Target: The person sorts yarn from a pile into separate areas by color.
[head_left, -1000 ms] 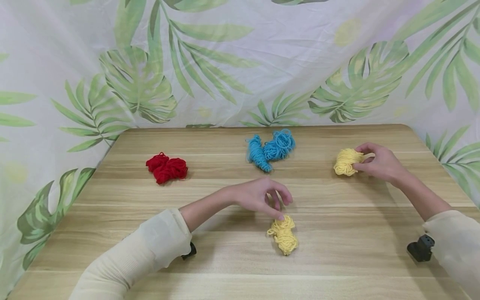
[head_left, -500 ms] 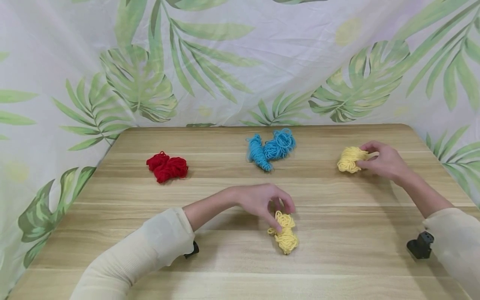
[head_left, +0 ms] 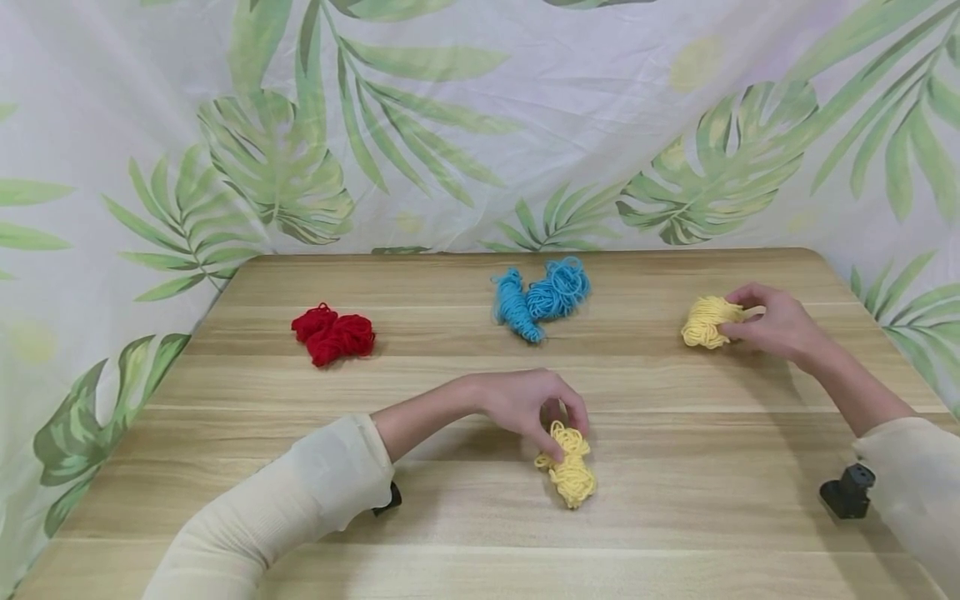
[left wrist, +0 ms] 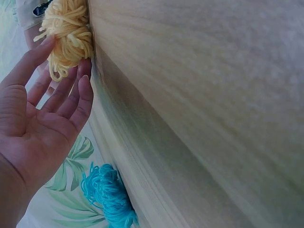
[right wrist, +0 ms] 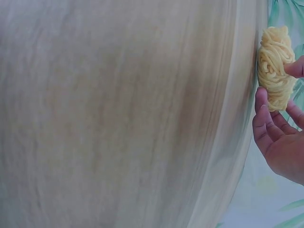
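My left hand (head_left: 525, 407) pinches the top end of a small yellow yarn skein (head_left: 573, 477) near the middle of the table. In the left wrist view, the thumb lies against this yellow skein (left wrist: 66, 35) and the other fingers curl beneath its end. Farther back on the right, my right hand (head_left: 776, 325) holds a second yellow yarn skein (head_left: 707, 322) between thumb and fingers. The right wrist view has that skein (right wrist: 275, 66) at the tabletop, with the thumb on its side; part of the hand is cut off by the frame.
Blue yarn skeins (head_left: 557, 292) lie at the back middle of the wooden table (head_left: 450, 533). Red yarn (head_left: 333, 335) sits at the back left. A leaf-print cloth (head_left: 465, 125) hangs behind the far edge. Black wrist devices (head_left: 849, 492) show by the sleeves.
My left hand has come down onto the near yellow skein and now pinches it. The right hand has shifted slightly right, carrying its yellow skein along.
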Tool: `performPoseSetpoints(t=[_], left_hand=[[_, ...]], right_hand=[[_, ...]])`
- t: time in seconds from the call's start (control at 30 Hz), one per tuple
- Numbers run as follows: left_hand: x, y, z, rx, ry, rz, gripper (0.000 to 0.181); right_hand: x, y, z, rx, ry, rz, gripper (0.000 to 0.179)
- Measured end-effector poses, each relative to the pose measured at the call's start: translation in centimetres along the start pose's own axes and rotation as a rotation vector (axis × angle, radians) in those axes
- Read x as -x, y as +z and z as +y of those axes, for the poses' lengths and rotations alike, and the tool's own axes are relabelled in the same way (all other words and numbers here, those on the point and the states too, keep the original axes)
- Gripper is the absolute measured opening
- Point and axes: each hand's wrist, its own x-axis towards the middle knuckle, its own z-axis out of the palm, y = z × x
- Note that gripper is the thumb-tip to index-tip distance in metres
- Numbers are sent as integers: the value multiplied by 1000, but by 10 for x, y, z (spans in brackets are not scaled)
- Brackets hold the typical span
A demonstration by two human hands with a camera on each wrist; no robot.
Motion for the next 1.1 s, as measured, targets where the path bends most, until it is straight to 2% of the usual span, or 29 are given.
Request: performPoseSetpoints(t=[0.2,0.47,0.67,1.1], left_hand=[[-2,0,1,-1,-8,-1,27],[-5,0,2,-32,-16,-45,34],[-6,1,2,-51,-28,-56,33],[-8,2,2,-6,-22,-61,25]], right_hand=[[1,-2,1,-13,9,-3,58],[2,-3,3,-38,15,-9,58],[3,-5,3,-27,25,-28,60],[4,-6,3,-26,23,-48,63]])
